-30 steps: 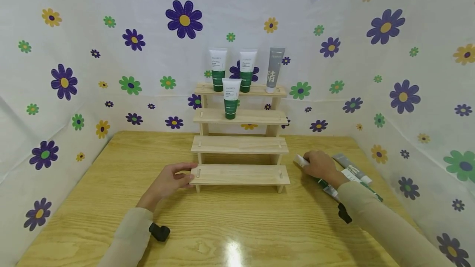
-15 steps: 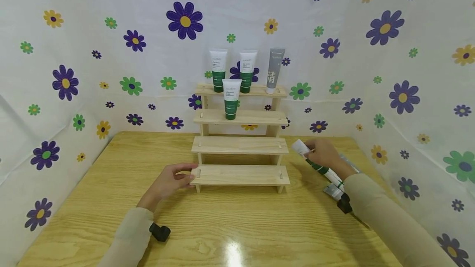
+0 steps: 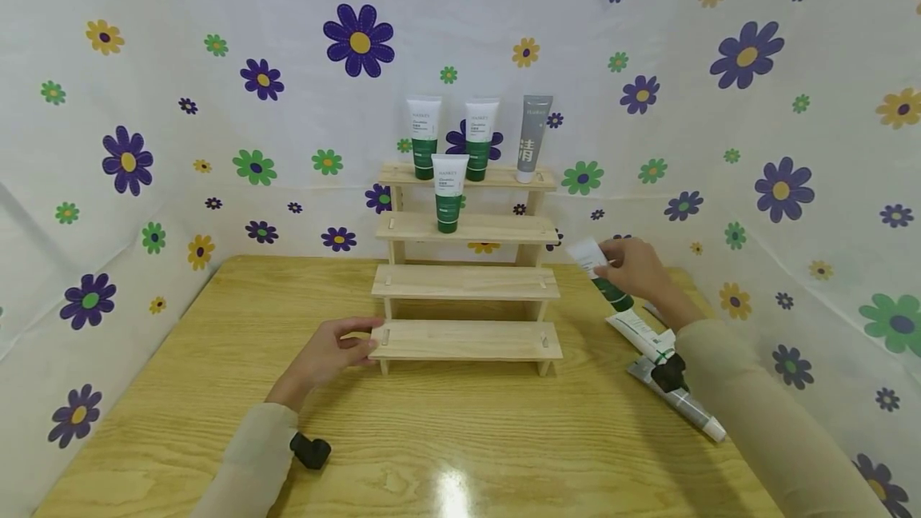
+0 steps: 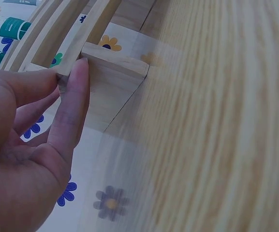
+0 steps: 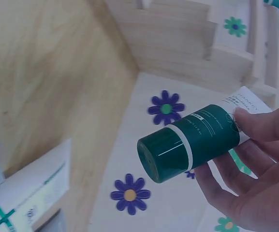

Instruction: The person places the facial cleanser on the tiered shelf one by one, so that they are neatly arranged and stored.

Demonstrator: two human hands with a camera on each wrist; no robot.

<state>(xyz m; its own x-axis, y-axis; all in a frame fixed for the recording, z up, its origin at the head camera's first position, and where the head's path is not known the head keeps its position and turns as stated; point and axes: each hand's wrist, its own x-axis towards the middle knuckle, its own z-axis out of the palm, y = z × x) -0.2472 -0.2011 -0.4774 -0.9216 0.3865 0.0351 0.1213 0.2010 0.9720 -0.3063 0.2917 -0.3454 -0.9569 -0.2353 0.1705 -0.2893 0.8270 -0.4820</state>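
My right hand [image 3: 639, 268] grips a white and green squeeze tube [image 5: 202, 133] above the table, right of the wooden stepped rack [image 3: 466, 281]. The tube is tilted, its green cap pointing down and to the right in the head view. At the left end of the rack's lowest shelf [image 4: 76, 58], my left hand [image 3: 329, 352] pinches the board's edge between thumb and fingers. On the top shelf stand two white and green tubes [image 3: 424, 138] and one grey tube [image 3: 534, 138]. Another white and green tube [image 3: 448, 194] stands on the second shelf.
To the right on the wooden table [image 3: 460, 430] lie a white tube [image 3: 640, 334] and a grey tube [image 3: 683, 406], partly covered by my right wrist and its black camera [image 3: 669, 372]. Flower-patterned cloth [image 3: 288, 134] rises behind the table and along its sides.
My right hand has lifted the white and green tube off the pile and raised it, tilting its white end up. The left hand has stayed at the rack.
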